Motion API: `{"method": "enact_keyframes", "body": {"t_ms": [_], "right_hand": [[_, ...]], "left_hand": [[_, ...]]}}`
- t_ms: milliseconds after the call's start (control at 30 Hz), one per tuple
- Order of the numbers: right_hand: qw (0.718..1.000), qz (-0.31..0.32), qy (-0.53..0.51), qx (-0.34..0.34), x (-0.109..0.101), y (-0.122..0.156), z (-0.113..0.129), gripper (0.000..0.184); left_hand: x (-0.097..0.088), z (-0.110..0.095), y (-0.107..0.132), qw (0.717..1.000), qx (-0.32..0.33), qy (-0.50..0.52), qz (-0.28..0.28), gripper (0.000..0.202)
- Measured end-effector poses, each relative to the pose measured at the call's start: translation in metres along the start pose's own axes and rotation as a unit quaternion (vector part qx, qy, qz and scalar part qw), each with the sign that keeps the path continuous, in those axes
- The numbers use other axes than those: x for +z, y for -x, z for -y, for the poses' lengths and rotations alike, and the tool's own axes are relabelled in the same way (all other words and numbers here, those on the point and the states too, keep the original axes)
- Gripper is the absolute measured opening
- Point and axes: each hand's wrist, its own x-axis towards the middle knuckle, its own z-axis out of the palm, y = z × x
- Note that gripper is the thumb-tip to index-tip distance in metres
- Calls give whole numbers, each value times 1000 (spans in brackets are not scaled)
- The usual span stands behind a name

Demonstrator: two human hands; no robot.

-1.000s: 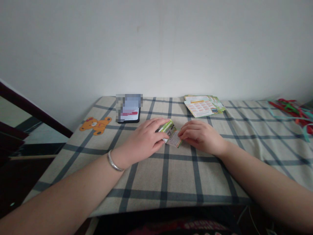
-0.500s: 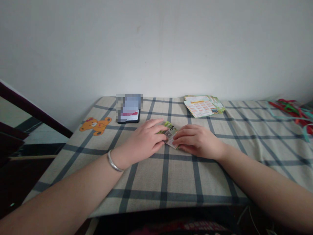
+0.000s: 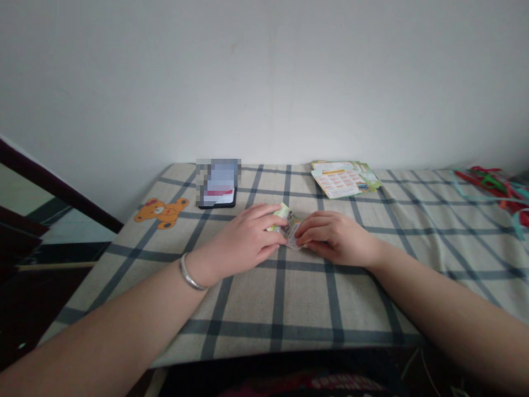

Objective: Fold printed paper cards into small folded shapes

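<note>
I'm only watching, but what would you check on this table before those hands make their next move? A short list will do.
1. Left hand on the small printed paper: ok, its fingers hold the left side.
2. Right hand on the paper: ok, its fingertips are at the right side.
3. Paper lying flat: not ok, it looks bent between the hands.
4. Phone out of the way: ok, it lies apart, beyond the left hand.
5. Printed cards squared up: not ok, they overlap unevenly near the wall.
6. Firmness of either grip: cannot tell.
</note>
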Motion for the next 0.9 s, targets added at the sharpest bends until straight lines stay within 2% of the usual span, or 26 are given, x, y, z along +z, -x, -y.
{"method": "enact_keyframes", "body": {"t_ms": [333, 533, 900], "right_hand": [[997, -1, 36, 74, 1, 0, -1, 15], [994, -35, 40, 97, 3, 1, -2, 13], [986, -72, 40, 144, 13, -3, -8, 13]], "left_hand": [[2, 2, 1, 1000, 22, 10, 6, 21], [2, -1, 0, 999, 28, 37, 5, 24], [3, -1, 0, 999, 26, 20, 32, 26]]}}
